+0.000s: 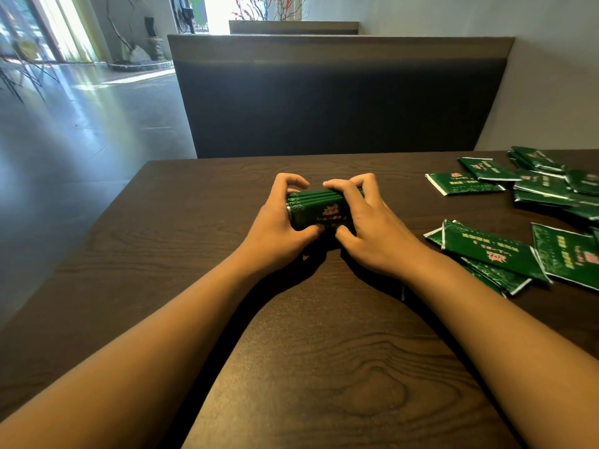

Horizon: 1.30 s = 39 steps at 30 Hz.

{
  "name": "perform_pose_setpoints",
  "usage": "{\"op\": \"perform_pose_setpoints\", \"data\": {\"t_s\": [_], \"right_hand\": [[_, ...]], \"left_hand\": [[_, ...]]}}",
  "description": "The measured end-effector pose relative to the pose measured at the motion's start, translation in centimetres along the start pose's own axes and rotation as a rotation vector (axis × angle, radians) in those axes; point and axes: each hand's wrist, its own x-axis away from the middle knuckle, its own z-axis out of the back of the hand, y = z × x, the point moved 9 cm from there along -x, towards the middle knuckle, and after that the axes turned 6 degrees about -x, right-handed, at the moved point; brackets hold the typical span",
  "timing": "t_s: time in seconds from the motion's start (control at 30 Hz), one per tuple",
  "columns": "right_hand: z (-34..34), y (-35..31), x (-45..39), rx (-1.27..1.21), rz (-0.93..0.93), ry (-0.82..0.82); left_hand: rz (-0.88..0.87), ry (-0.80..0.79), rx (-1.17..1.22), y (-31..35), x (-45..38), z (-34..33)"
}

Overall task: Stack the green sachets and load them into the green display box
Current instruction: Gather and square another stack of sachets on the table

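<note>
Left hand (278, 222) and right hand (366, 222) both curl around the green sachet stack (316, 207), held between them on the dark wood table (308, 367). Loose sachets (518, 218) lie right of the right hand. Dark booth backrest (340, 102) beyond; glossy floor (81, 124) to the left.

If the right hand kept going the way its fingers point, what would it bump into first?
The right hand points left across the green stack of sachets that it grips. Going straight on, it would likely meet the left hand first, holding the stack's other end, though depth is hard to judge.
</note>
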Motion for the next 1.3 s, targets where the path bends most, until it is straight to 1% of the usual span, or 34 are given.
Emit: {"op": "perform_pose_setpoints", "data": {"t_s": [0.07,0.17,0.23,0.33,0.43,0.53,0.6,0.63,0.7,0.77,0.83,0.97,1.1,1.13,1.2,1.23,1.3], "right_hand": [[0.3,-0.1,0.1,0.013,-0.006,-0.036],[1.8,-0.1,0.1,-0.011,-0.046,-0.034],[3.3,0.4,-0.1,-0.025,-0.122,-0.033],[4.9,1.4,1.1,0.071,-0.241,-0.096],[5.7,2.2,4.0,0.169,-0.347,-0.249],[5.7,2.5,7.9,0.319,-0.445,-0.483],[5.6,2.5,10.2,0.397,-0.48,-0.602],[5.5,2.4,11.0,0.415,-0.478,-0.631],[5.3,1.5,11.4,0.392,-0.439,-0.602],[5.0,0.1,11.1,0.376,-0.343,-0.511],[4.4,-1.3,10.3,0.41,-0.241,-0.44],[2.3,-3.5,8.4,0.467,-0.088,-0.364],[1.8,-4.4,5.9,0.499,0.018,-0.335],[2.0,-4.5,5.3,0.505,0.053,-0.306],[2.6,-4.2,4.7,0.485,0.088,-0.222],[2.8,-3.6,4.9,0.465,0.074,-0.203],[2.5,-2.2,5.1,0.452,0.023,-0.233]], "left_hand": [[-0.001,0.007,0.001,0.2,0.0,0.2],[0.015,0.001,0.008,0.1,0.1,0.4],[0.013,0.009,-0.019,0.0,0.1,0.4],[0.022,0.019,-0.069,0.1,0.4,0.4],[0.009,0.033,-0.098,0.7,0.7,0.6],[0.026,0.059,-0.137,1.6,1.6,0.3],[0.03,0.067,-0.155,1.9,2.2,0.1],[0.026,0.069,-0.161,2.1,2.4,-0.1],[0.029,0.073,-0.172,2.1,2.7,-0.2],[0.041,0.081,-0.173,2.1,3.0,-0.3],[0.045,0.099,-0.175,2.2,3.1,-0.1],[0.046,0.132,-0.148,1.9,3.1,0.5],[0.025,0.092,-0.098,1.7,3.0,0.0],[0.015,0.086,-0.076,1.7,2.9,0.0],[0.004,0.081,-0.045,1.4,2.7,0.0],[0.009,0.077,-0.033,1.3,2.8,-0.1],[0.037,0.071,0.003,1.0,2.6,-0.2]]}}
